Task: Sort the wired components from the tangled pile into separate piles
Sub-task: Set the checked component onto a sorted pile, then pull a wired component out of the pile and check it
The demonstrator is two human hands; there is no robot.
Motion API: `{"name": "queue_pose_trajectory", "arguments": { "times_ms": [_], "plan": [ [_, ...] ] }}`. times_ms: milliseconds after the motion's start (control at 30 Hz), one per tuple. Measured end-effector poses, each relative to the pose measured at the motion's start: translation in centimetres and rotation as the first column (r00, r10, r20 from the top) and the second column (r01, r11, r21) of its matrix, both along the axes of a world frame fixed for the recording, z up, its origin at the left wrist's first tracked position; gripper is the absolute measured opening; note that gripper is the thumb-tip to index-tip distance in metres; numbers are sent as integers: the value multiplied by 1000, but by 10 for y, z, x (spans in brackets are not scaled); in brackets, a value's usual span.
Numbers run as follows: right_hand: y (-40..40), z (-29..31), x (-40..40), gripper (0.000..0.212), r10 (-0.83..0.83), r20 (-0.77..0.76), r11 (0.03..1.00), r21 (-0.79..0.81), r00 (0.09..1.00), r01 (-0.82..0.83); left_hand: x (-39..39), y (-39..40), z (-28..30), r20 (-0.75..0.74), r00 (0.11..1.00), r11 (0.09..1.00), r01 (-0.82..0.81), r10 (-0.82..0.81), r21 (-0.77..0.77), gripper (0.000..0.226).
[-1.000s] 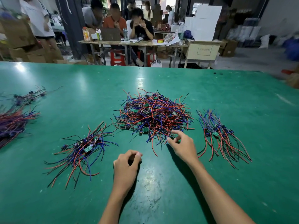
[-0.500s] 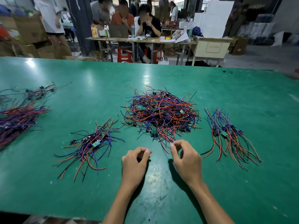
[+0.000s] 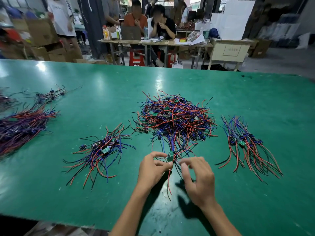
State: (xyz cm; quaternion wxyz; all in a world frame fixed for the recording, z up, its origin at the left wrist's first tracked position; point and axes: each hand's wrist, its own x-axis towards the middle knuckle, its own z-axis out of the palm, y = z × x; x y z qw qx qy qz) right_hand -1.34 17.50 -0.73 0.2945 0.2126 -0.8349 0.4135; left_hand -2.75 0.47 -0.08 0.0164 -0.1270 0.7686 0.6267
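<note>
both hands now meet at a small green board [image 3: 170,155] drawn out from the near edge of the tangled pile [image 3: 175,118], its wires trailing back into it. left hand [image 3: 152,169] pinches the board; right hand [image 3: 197,176] hovers loosely curled, blurred, holding nothing clear. extraction is underway; next, free the wires and choose the left pile [image 3: 100,150] or the right pile [image 3: 247,143].

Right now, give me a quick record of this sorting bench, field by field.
surface: green table
tangled pile: centre
sorted piles: near left, right, far left
left hand: pinching a small green board with wires trailing into the pile
right hand: fingers curled beside that board, blurred, grip unclear
</note>
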Motion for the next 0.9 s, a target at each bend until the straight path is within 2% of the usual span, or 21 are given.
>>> {"name": "queue_pose_trajectory", "arguments": {
  "times_ms": [67, 133, 200, 267, 367, 467, 533, 600, 700, 767, 800, 833, 900],
  "plan": [
    [0, 0, -9, 31, -127, 208, 989, 97, 970, 109, 2, 0, -1, -74, 997, 996, 4, -11, -94, 25],
    [-2, -6, -15, 42, -171, 316, 953, 292, 933, 75, 2, -2, -2, -150, 988, 952, -4, -44, -306, 25],
    [-5, -9, -17, 28, -198, 284, 930, 356, 938, 89, 0, -3, 0, -180, 977, 844, 2, -117, -536, 32],
    [-5, -9, -15, 8, -249, 222, 922, 351, 943, 161, -3, -4, 1, -198, 967, 746, -12, -161, -665, 31],
    [-2, -9, -13, 3, -310, 248, 924, 307, 918, 229, -6, -5, -2, -276, 949, 708, -93, -149, -700, 22],
    [-3, -8, -13, 7, -308, 254, 934, 265, 917, 241, -6, -6, -5, -378, 915, 704, -174, -143, -688, 18],
    [-7, -4, -10, 14, -277, 227, 939, 269, 934, 213, -4, -5, -2, -440, 885, 750, -184, -155, -635, 13],
    [-8, -5, -9, 17, -263, 190, 921, 343, 946, 187, -3, -4, 3, -482, 861, 797, -175, -161, -578, 9],
    [-7, -7, -11, 10, -271, 169, 906, 379, 947, 192, -3, -1, 16, -513, 847, 858, -155, -141, -490, 11],
    [-6, -5, -12, 11, -236, 219, 946, 275, 947, 172, -4, -1, 23, -523, 837, 908, -84, -159, -411, 12],
    [-4, -5, -13, 14, -170, 290, 979, 158, 942, 128, -5, -2, 25, -526, 831, 918, -52, -179, -394, 11],
    [-3, -4, -14, 15, -56, 389, 997, -25, 920, 71, -4, -2, 25, -532, 824, 926, -25, -195, -378, 10],
    [2, 2, -14, 14, 227, 518, 908, -420, 825, 14, -2, -1, 23, -540, 816, 937, 5, -205, -349, 13]
  ]
}}
